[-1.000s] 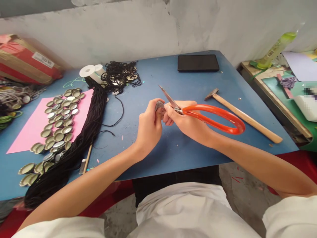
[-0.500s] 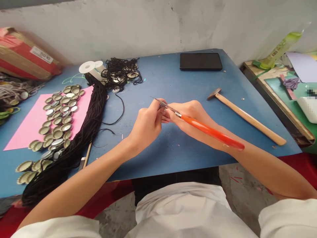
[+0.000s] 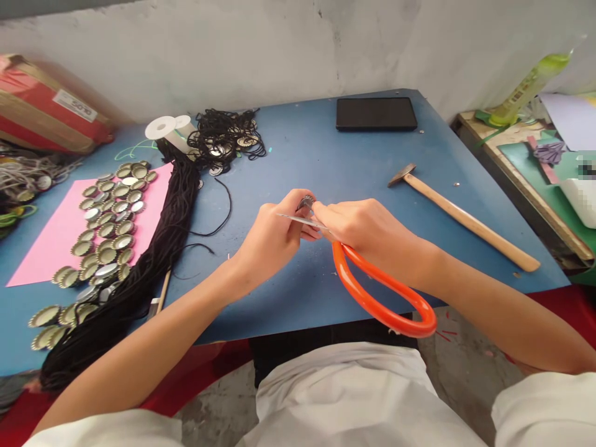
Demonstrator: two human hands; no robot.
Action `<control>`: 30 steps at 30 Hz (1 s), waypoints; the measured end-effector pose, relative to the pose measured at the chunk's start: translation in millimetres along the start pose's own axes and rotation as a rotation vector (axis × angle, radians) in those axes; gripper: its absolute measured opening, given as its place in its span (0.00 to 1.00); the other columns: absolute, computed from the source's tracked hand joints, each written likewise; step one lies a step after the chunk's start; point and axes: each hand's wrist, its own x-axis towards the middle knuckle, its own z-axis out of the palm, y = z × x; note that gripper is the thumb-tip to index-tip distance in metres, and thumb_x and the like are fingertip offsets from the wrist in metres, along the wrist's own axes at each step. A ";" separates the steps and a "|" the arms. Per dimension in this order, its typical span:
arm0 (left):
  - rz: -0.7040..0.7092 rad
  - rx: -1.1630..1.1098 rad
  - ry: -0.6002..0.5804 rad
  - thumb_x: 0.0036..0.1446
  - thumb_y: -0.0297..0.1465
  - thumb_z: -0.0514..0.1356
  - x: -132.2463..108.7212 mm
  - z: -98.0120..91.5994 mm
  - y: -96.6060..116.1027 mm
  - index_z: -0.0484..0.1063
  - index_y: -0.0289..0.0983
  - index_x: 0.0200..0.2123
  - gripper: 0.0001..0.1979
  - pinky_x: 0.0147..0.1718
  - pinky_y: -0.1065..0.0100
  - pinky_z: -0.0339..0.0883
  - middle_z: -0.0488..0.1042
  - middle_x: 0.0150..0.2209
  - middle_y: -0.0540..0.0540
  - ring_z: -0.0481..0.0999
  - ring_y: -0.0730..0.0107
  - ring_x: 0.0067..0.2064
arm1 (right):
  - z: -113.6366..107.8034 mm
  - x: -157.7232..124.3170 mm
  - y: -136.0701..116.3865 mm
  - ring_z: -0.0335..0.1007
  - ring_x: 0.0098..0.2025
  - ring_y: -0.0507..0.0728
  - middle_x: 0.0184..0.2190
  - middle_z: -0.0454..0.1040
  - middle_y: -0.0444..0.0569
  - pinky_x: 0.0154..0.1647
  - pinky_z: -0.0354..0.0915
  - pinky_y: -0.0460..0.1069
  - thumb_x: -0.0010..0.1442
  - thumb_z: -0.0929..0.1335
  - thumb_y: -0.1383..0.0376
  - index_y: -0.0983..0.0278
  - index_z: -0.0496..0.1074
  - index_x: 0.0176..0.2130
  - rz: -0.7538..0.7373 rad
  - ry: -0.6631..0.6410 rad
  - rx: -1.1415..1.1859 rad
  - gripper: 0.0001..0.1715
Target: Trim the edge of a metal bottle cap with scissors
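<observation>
My left hand is closed, pinching a metal bottle cap between thumb and fingers above the table. My right hand is closed round a pair of scissors near the pivot. The orange handle loops hang down toward my body, and the thin blade points left, passing just in front of the cap and my left fingers. Fingertips of my right hand touch or nearly touch the cap's edge. Which part of the scissors meets the cap is hard to make out.
Left on the blue table are many bottle caps on pink paper, a black cord bundle, white spools and tangled cord with caps. A hammer lies right, a black phone behind.
The scissors have turned in my right hand: the handle loops swung down toward me and now show face-on. The blade tip dropped lower. My left hand still keeps the bottle cap.
</observation>
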 end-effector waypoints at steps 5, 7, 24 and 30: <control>-0.014 -0.023 -0.052 0.53 0.21 0.53 -1.0 -1.6 -2.1 0.70 0.40 0.48 0.20 0.31 0.74 0.78 0.86 0.35 0.52 0.90 0.66 0.34 | 0.0 -0.8 1.1 0.68 0.29 0.57 0.30 0.77 0.50 0.32 0.49 0.53 0.77 0.58 0.78 0.71 0.73 0.53 -0.052 0.028 -0.069 0.17; -0.018 -0.020 -0.062 0.52 0.22 0.53 -1.3 -1.9 -2.5 0.70 0.40 0.48 0.20 0.32 0.73 0.78 0.86 0.34 0.53 0.91 0.65 0.34 | 0.9 -1.4 1.9 0.71 0.31 0.58 0.31 0.77 0.51 0.32 0.49 0.53 0.77 0.58 0.79 0.72 0.72 0.54 -0.070 0.027 -0.093 0.17; 0.109 0.194 0.236 0.81 0.35 0.53 1.3 6.3 -11.6 0.70 0.40 0.60 0.12 0.41 0.69 0.82 0.87 0.38 0.49 0.91 0.67 0.38 | 46.5 11.0 19.3 0.69 0.33 0.52 0.34 0.81 0.47 0.38 0.57 0.49 0.83 0.58 0.60 0.63 0.76 0.43 0.020 0.539 0.374 0.22; 0.183 0.207 0.216 0.81 0.34 0.50 0.3 11.7 -27.6 0.68 0.41 0.63 0.15 0.43 0.67 0.84 0.87 0.46 0.47 0.91 0.67 0.41 | 40.9 9.8 6.5 0.65 0.30 0.51 0.28 0.73 0.43 0.39 0.59 0.49 0.83 0.61 0.56 0.61 0.70 0.35 0.072 0.553 0.635 0.24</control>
